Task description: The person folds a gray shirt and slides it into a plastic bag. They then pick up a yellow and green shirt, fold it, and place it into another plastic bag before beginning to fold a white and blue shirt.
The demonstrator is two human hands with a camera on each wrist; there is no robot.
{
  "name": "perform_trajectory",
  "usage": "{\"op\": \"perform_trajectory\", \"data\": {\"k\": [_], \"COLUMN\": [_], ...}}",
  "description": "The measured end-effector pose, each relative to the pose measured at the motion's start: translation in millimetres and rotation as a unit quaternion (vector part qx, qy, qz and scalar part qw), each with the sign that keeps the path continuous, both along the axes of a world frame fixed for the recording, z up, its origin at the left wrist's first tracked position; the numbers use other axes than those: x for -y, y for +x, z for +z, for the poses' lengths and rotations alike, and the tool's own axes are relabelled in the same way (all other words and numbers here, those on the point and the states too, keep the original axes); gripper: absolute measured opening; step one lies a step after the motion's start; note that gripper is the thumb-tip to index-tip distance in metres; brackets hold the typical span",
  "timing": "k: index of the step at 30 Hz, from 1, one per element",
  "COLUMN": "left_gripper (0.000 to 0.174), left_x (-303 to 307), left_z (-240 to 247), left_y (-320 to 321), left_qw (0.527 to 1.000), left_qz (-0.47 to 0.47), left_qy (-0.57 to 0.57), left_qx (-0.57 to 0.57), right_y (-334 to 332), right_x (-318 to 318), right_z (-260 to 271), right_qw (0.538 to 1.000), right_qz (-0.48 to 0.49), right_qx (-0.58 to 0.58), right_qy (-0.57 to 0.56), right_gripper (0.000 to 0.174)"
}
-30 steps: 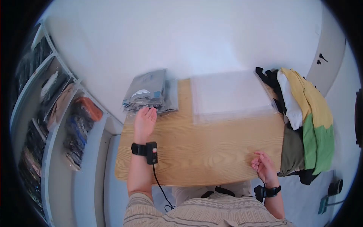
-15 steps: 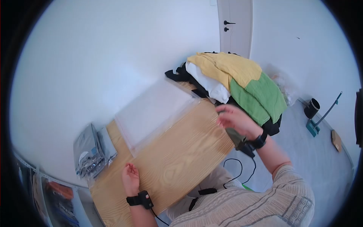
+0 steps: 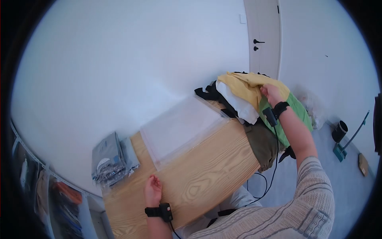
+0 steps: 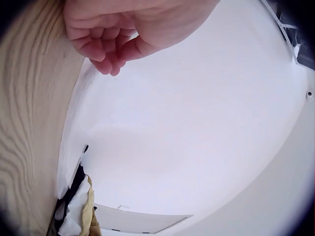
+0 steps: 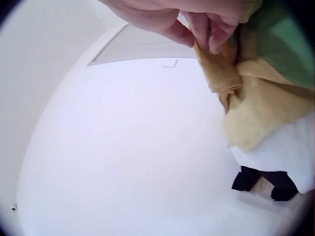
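At the table's right end lies a pile of clothes, with a yellow and green garment (image 3: 243, 88) on top. My right hand (image 3: 273, 95) pinches its yellow cloth; in the right wrist view the fingers (image 5: 215, 41) hold a raised fold of the yellow cloth (image 5: 261, 110). Under it are a white garment (image 3: 238, 101), a black one (image 3: 207, 94) and an olive one (image 3: 262, 142). My left hand (image 3: 153, 191) hangs loosely curled over the table's near left part, holding nothing, as the left wrist view of the hand (image 4: 133, 29) also shows.
Clear plastic sheets or bags (image 3: 181, 129) lie flat along the back of the wooden table (image 3: 199, 179). Grey packaged items (image 3: 109, 157) are stacked at its left end. Shelves (image 3: 45, 171) stand at lower left; a dustpan (image 3: 339, 152) and black bin (image 3: 339, 131) are on the floor at right.
The head view has turned right. My right hand has moved from the table's near right side to the pile and taken hold of the yellow cloth. My left hand has drawn back from the grey packages.
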State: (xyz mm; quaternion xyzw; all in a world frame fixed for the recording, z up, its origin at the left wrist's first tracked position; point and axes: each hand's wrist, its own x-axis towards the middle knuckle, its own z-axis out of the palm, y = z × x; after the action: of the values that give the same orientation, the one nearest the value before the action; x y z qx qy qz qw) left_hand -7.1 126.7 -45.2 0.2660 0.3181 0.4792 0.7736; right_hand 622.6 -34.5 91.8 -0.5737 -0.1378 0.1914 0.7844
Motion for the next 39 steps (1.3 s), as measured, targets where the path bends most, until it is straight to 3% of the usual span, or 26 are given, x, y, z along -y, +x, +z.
{"op": "perform_trajectory", "data": {"k": [2,4,8,10,12,13,14,16,17,19,20,22,24,25,26,28,29,30,32,33,39], "left_gripper": [0.011,0.011,0.010,0.011,0.011,0.011,0.011,0.021,0.021,0.037,0.037,0.037,0.039,0.041,0.041,0.050,0.051,0.051,0.052,0.056,0.054], "left_x": [1.1,0.0,0.0,1.0,9.1,13.4,16.5,22.5,26.4,37.7,42.0,51.9,48.6,44.8,45.2,48.3,24.8,26.0,35.2,65.3,64.5], "left_z": [-2.0,-0.8,0.3,5.2,19.1,26.2,30.6,39.5,46.2,62.5,68.4,75.4,53.4,47.6,57.7,83.4,45.6,38.0,27.4,51.7,44.2], "left_y": [0.2,-0.9,-1.4,-0.8,1.8,2.9,3.6,4.0,4.2,5.5,9.0,14.2,22.8,24.0,18.7,5.3,9.3,7.2,9.4,-0.3,-8.5], "left_qw": [1.000,0.999,0.998,0.997,0.996,0.995,0.996,0.994,0.994,0.984,0.986,0.960,0.956,0.948,0.948,0.865,0.850,0.852,0.906,0.859,0.876], "left_qz": [-0.004,-0.034,-0.047,-0.048,-0.046,-0.043,-0.041,-0.037,-0.033,-0.057,-0.050,-0.075,-0.072,-0.078,-0.067,-0.210,-0.233,-0.229,-0.104,-0.031,-0.041], "left_qy": [0.003,0.017,0.032,0.053,0.063,0.077,0.076,0.101,0.099,0.165,0.160,0.268,0.283,0.306,0.308,0.425,0.435,0.433,0.407,0.498,0.461], "left_qx": [0.007,0.008,0.027,0.041,0.040,0.034,0.040,0.020,0.026,-0.024,-0.018,-0.035,-0.035,-0.042,-0.041,-0.165,-0.185,-0.186,-0.047,-0.115,-0.132], "right_y": [-0.6,-23.7,-94.0,-109.3,-137.9,-157.2,-184.9,-241.6,-253.4,-289.0,-304.8,-332.7,-358.4,-319.9,-322.3,-351.6,-355.0,-353.4,-351.7,-350.9,-279.0], "right_x": [4.9,8.1,12.9,7.5,0.7,-2.3,-0.7,3.5,-1.2,-1.5,-3.9,-11.6,-14.0,-28.6,-27.9,-20.1,-19.0,-19.5,-18.6,-16.6,-3.3], "right_z": [37.4,92.4,200.9,245.3,280.9,295.9,307.6,324.4,333.0,341.6,342.9,340.1,332.6,343.0,336.5,309.1,297.2,285.0,254.0,237.3,97.3], "right_qw": [0.988,0.979,0.935,0.895,0.866,0.835,0.833,0.815,0.796,0.784,0.776,0.770,0.794,0.791,0.807,0.841,0.840,0.854,0.869,0.884,0.940], "right_qz": [-0.083,-0.069,0.045,0.160,0.196,0.231,0.235,0.296,0.317,0.312,0.301,0.302,0.244,0.294,0.272,0.230,0.235,0.243,0.251,0.256,0.273], "right_qx": [0.129,0.173,0.289,0.362,0.406,0.444,0.447,0.455,0.470,0.486,0.499,0.494,0.495,0.478,0.475,0.449,0.447,0.424,0.397,0.370,0.205], "right_qy": [-0.033,0.077,0.201,0.207,0.216,0.229,0.227,0.202,0.213,0.226,0.241,0.270,0.256,0.243,0.222,0.198,0.199,0.177,0.152,0.125,-0.028], "right_gripper": [0.017,0.022,0.037,0.041,0.041,0.041,0.041,0.064,0.064,0.065,0.066,0.061,0.038,0.037,0.034,0.031,0.031,0.031,0.032,0.032,0.030]}}
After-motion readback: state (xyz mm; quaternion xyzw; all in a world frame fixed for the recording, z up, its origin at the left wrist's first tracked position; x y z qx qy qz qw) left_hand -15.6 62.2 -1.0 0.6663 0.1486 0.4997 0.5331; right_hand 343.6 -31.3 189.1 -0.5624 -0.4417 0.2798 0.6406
